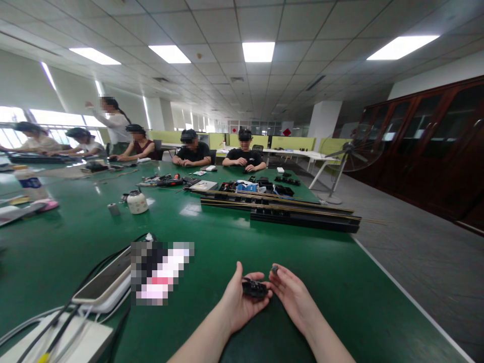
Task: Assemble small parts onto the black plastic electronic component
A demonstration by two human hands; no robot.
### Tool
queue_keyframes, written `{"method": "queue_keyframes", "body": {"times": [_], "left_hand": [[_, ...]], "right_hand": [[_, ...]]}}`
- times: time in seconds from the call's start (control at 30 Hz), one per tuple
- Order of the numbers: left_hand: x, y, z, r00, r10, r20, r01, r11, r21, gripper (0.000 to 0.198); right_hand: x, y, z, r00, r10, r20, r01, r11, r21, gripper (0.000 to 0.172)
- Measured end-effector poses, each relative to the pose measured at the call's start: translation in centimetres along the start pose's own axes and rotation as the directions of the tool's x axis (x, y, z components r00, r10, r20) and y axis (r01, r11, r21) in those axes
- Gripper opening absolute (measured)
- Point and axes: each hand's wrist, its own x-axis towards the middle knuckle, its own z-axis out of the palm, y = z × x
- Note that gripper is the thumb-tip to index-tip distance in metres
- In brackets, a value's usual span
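Just two hands (238, 302) (291, 297), one black part (254, 288), one small piece (275, 269).

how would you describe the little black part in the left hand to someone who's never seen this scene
On the long green table, look to the near edge, where the wearer's two bare hands meet. The small black part lies across the fingers of the left hand. It is the only black thing held in a hand; the right hand pinches just a tiny grey piece.
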Motion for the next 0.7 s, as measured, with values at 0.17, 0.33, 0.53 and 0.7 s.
{"method": "queue_keyframes", "body": {"times": [0.17, 0.33, 0.53, 0.7], "left_hand": [[0.0, -0.02, -0.02, 1.0, 0.003, 0.01, -0.003, 1.0, -0.009, 0.054], [-0.09, 0.02, 0.05, 1.0, -0.001, 0.002, 0.001, 1.0, -0.009, 0.052], [-0.08, 0.02, 0.06, 1.0, 0.001, -0.002, -0.001, 1.0, -0.005, 0.053], [0.03, 0.05, -0.03, 1.0, -0.004, 0.0, 0.004, 1.0, -0.01, 0.054]], "right_hand": [[-0.11, -0.2, 0.04, 0.999, 0.035, -0.02, -0.034, 0.996, 0.077, 0.024], [-0.13, -0.31, -0.01, 0.999, 0.05, -0.013, -0.048, 0.992, 0.12, 0.021], [0.03, -0.25, -0.04, 0.998, 0.054, -0.017, -0.051, 0.99, 0.134, 0.021], [0.0, -0.23, -0.14, 0.998, 0.058, -0.019, -0.055, 0.989, 0.137, 0.021]]}}
